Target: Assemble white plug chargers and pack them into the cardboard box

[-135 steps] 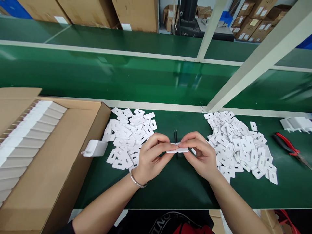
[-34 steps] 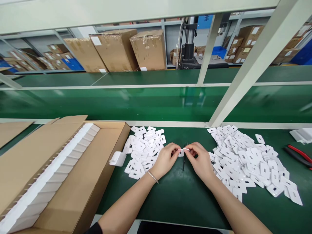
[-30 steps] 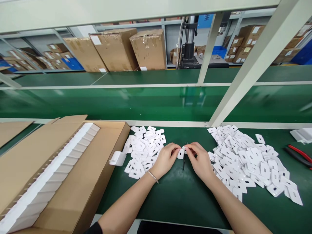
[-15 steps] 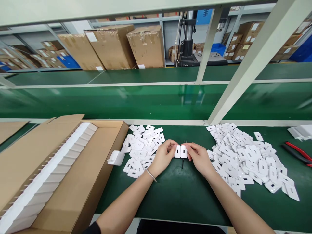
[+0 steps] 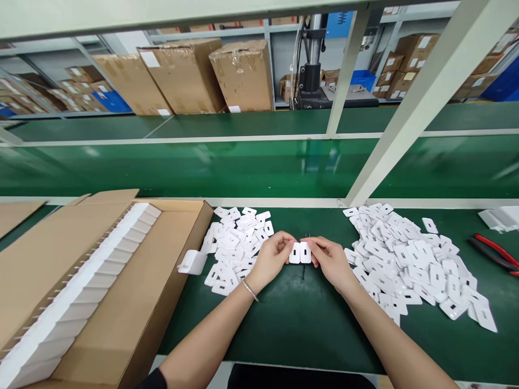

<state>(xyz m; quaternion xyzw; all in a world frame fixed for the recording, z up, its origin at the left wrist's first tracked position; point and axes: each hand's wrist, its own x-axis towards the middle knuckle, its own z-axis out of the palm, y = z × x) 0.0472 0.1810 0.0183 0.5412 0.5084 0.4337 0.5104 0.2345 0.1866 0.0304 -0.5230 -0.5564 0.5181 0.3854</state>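
My left hand [image 5: 272, 260] pinches a small white plate [image 5: 294, 253] with a dark slot, between thumb and fingers. A matching white plate [image 5: 305, 253] is pinched by my right hand [image 5: 331, 263], and the two plates meet edge to edge. Around them, thin dark tips show above and a thin black piece [image 5: 303, 272] sticks out below; what they belong to is hidden. One pile of white slotted plates [image 5: 229, 243] lies left of my hands, and a larger pile [image 5: 405, 265] spreads to the right.
On the left stands an open cardboard box [image 5: 162, 281] with a row of white parts [image 5: 89, 281]. A white block [image 5: 193, 262] sits by its edge. Red-handled pliers [image 5: 497, 251] and white pieces [image 5: 500, 218] lie far right. A slanted metal post [image 5: 405, 108] rises behind the right pile.
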